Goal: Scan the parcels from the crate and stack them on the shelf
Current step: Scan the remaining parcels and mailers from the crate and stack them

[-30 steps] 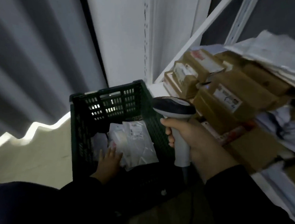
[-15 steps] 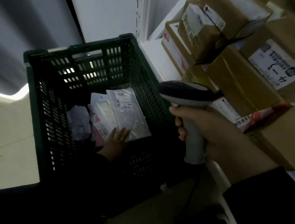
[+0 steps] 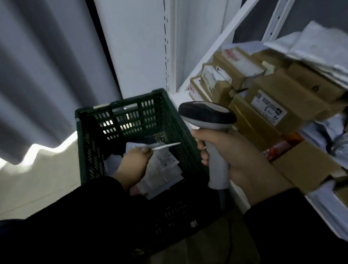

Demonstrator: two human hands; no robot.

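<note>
A dark green slatted crate (image 3: 83,145) stands on the floor beside the shelf. Inside it my left hand (image 3: 133,164) pinches a flat white parcel (image 3: 163,146) by its edge and holds it lifted, seen almost edge-on. More flat plastic parcels (image 3: 163,173) with labels lie in the crate below. My right hand (image 3: 238,158) grips the handle of a grey barcode scanner (image 3: 208,117), held over the crate's right rim, its dark head facing the crate.
The white metal shelf (image 3: 236,198) on the right is packed with brown cardboard boxes (image 3: 276,107) bearing labels, and grey mailer bags (image 3: 333,53) on top. A grey curtain (image 3: 27,66) hangs on the left, with pale floor (image 3: 27,182) below. The scanner's cable trails down.
My left hand, which lay flat on the parcels, now pinches one and has raised it from the pile. The camera view pulled back; the scanner stays over the crate rim.
</note>
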